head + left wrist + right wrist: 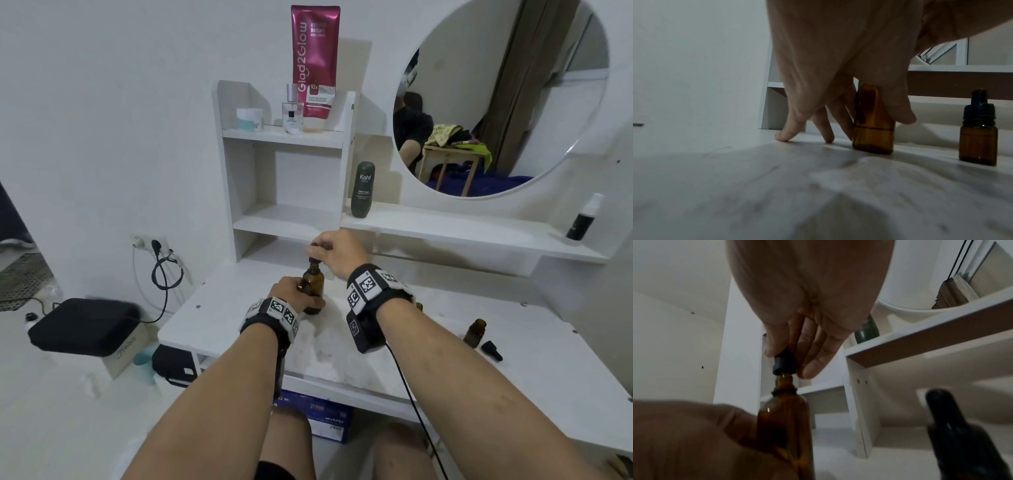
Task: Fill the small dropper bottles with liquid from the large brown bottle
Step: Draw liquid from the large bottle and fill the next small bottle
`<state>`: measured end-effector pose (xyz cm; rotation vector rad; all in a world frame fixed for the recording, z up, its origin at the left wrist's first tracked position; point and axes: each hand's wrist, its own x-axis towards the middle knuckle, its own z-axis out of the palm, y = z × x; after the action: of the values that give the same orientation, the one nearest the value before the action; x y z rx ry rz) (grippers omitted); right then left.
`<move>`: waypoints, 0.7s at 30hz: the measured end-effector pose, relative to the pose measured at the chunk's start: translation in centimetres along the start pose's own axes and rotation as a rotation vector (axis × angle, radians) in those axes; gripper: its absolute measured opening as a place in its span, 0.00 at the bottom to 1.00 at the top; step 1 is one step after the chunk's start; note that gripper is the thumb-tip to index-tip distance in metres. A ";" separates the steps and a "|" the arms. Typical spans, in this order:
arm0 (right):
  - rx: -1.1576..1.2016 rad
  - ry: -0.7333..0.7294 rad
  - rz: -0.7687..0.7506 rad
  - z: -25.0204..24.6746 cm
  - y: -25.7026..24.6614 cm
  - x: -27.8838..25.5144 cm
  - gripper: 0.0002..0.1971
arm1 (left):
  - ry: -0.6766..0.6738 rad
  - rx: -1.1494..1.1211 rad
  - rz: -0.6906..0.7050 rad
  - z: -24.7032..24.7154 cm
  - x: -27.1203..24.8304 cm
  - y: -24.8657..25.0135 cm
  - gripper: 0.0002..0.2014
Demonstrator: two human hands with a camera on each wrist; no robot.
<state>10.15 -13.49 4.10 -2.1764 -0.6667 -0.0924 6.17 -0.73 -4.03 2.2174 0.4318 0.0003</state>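
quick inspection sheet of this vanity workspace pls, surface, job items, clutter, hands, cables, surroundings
surface: white desk top, faintly smudged near the middle.
job's things: large brown bottle upright on the desk; black dropper cap raised just above its neck; open small dropper bottle with a loose black cap beside it; a capped small bottle stands nearby.
clutter: green bottle, pink tube, clear bottle, jar, dark spray bottle on the shelves.
grippers: left hand holds the large bottle; right hand pinches the cap.
cables: black cable from wall socket; wrist cable.
surroundings: round mirror, black case.
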 end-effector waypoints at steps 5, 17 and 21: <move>0.062 0.019 0.054 1.3 1.2 -0.4 0.08 | -0.010 0.006 0.007 -0.1 -0.1 0.0 0.18; 0.166 0.130 0.064 2.2 1.7 -0.6 0.08 | -0.004 -0.036 -0.004 0.1 0.1 -0.2 0.18; 0.199 0.105 0.062 2.2 1.7 -0.8 0.06 | -0.011 -0.039 -0.011 0.0 0.1 -0.2 0.19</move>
<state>9.95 -13.09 1.24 -1.9844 -0.5256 -0.1030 6.21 -0.63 -4.22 2.1759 0.4343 -0.0091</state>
